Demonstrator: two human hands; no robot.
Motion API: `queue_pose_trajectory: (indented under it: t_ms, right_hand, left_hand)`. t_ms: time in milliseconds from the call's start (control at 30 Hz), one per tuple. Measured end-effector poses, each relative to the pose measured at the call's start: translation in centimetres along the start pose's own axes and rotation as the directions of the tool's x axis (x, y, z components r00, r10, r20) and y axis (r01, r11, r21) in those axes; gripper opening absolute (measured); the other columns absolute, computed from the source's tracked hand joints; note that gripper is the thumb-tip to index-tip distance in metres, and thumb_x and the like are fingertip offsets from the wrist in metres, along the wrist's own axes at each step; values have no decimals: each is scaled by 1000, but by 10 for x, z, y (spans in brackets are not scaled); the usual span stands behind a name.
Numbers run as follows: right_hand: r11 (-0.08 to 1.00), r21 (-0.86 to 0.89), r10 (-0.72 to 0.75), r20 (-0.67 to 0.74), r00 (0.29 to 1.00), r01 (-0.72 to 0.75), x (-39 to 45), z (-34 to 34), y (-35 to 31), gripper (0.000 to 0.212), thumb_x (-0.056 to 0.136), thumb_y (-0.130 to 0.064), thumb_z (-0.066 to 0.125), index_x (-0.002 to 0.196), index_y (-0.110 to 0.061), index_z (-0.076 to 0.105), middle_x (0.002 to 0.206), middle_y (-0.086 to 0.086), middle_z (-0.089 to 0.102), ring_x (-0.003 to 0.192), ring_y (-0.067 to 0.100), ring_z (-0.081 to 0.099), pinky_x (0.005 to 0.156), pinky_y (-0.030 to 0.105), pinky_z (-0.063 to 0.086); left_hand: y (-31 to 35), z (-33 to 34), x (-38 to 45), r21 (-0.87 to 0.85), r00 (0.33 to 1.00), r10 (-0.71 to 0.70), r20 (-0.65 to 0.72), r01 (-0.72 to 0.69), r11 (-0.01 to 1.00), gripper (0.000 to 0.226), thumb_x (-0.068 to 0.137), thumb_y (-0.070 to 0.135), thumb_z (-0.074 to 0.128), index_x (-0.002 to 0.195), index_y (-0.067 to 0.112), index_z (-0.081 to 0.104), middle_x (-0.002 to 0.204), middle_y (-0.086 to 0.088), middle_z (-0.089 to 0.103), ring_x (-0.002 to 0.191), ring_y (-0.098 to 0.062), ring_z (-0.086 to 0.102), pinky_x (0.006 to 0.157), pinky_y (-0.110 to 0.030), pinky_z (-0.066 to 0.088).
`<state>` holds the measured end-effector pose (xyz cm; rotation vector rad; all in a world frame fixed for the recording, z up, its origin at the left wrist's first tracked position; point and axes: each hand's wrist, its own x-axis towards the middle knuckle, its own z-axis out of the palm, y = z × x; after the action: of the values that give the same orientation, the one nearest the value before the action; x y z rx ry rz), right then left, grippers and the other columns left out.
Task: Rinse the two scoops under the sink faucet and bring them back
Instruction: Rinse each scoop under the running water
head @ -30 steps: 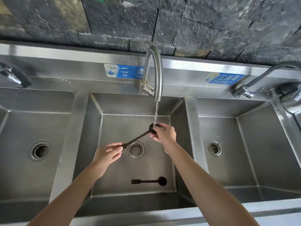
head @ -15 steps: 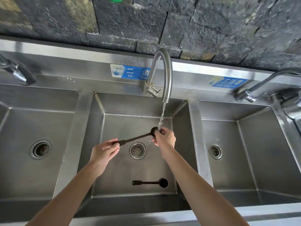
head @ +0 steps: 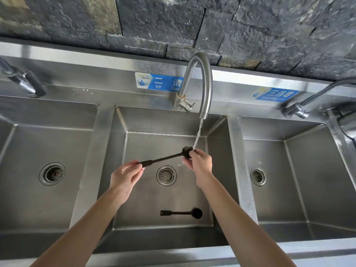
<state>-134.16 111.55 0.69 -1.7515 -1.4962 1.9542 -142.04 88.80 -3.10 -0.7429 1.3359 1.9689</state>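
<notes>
Little has moved since half a second ago: hands in the same pose, the scoop bowl a touch further under the stream. The left hand (head: 125,175) pinches the handle end of the held scoop (head: 165,158) between thumb and fingers; the right hand (head: 200,162) has its fingers curled round the bowl, rubbing it where the water (head: 198,134) from the faucet (head: 204,81) lands. This is over the middle basin (head: 134,199), above its drain (head: 166,175). The second scoop (head: 182,213) lies flat on the basin floor near the front wall, well apart from both hands. Judged progress: first scoop mid-rinse, second probably not yet rinsed though that cannot be told; the carry back is still left.
</notes>
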Motion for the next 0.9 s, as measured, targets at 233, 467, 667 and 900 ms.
queue_pose_trajectory:
  t_ms: [233,467,667,900]
  right_hand:
    - [996,90,-16,56,998,11,-10,-23,-21,21,101,-10,58,102,-20,77,76,1,82,74,23,82,60,19,62]
    - [994,94,-61,77,995,53,-7,-52,-36,22,101,-10,57,105,-17,77,90,12,83,81,31,82,69,28,65]
    - [981,164,-121,83,989,106,-7,-78,-50,20,99,-7,60,111,-10,76,91,19,82,79,31,82,60,22,62]
    - [960,228,-188,90,978,164,-3,-107,-66,20,97,-7,59,105,-11,77,88,13,83,82,34,81,65,24,63]
  left_hand:
    - [-2,15,-1,-82,999,-43,-26,40,996,33,86,-8,69,118,-8,65,125,-26,66,107,-28,71,89,-28,57]
    - [-8,40,-10,-90,998,-55,-34,51,995,32,84,-11,69,116,-9,66,126,-26,65,111,-30,69,81,-27,61]
    - [-20,72,-17,-102,997,-73,-38,69,992,34,84,-11,70,117,-8,67,126,-25,66,113,-30,68,83,-28,60]
    - [-32,108,-20,-121,998,-53,-23,50,991,31,84,-12,69,115,-8,67,122,-25,66,102,-27,72,84,-28,60]
